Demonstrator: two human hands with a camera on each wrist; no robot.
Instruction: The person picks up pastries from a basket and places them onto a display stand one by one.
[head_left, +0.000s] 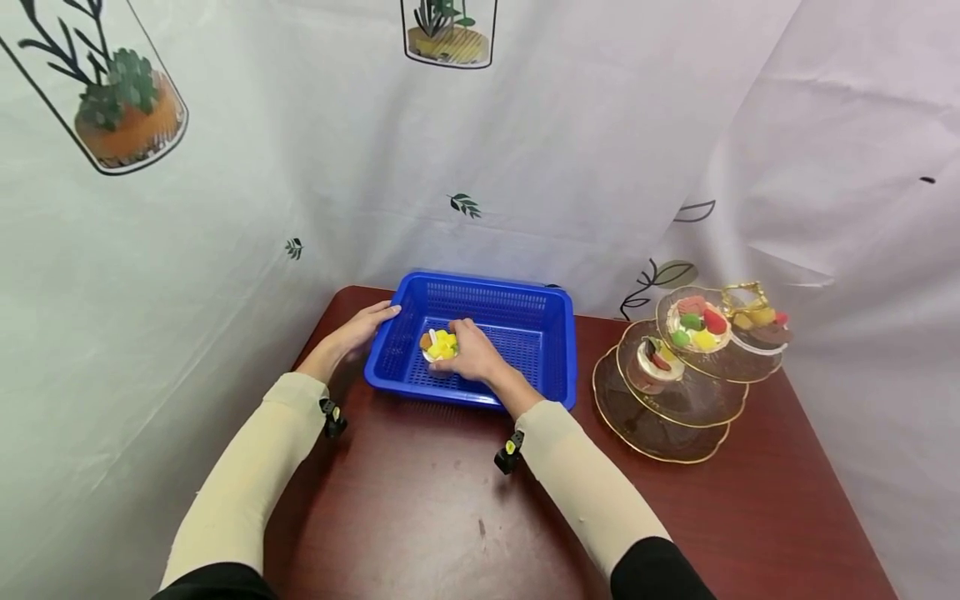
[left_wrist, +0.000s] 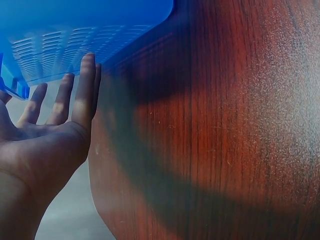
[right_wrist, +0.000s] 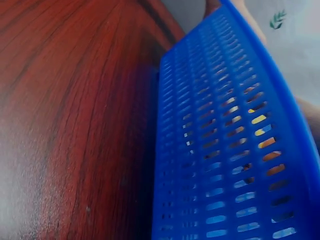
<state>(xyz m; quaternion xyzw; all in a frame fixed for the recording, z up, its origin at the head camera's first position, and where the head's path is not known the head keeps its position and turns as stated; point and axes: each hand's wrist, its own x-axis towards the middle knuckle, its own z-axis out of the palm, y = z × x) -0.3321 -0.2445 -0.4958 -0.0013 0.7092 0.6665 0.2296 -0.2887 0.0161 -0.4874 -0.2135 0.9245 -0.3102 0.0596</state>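
Note:
A blue plastic basket (head_left: 480, 400) stands at the far edge of the table. My left hand (head_left: 365, 325) holds it at its left rim. In the left wrist view, the left fingers (left_wrist: 64, 97) extend along the outer wall, while the thumb is mostly cut off near the rim. Inside the basket, my right hand (head_left: 476, 354) grips a small toy fruit dessert (head_left: 441, 344) with yellow pieces on top. Through the slots of the basket wall (right_wrist: 215, 130) in the right wrist view, yellow and orange bits show; the right hand is largely hidden there.
To the right stands a three-tier clear stand (head_left: 660, 437) with gold edges. Its upper tiers carry toy desserts, among them a fruit-topped tart (head_left: 699, 325) and a cup cake (head_left: 654, 367). Patterned white cloth (head_left: 562, 167) hangs behind the brown table (head_left: 420, 500).

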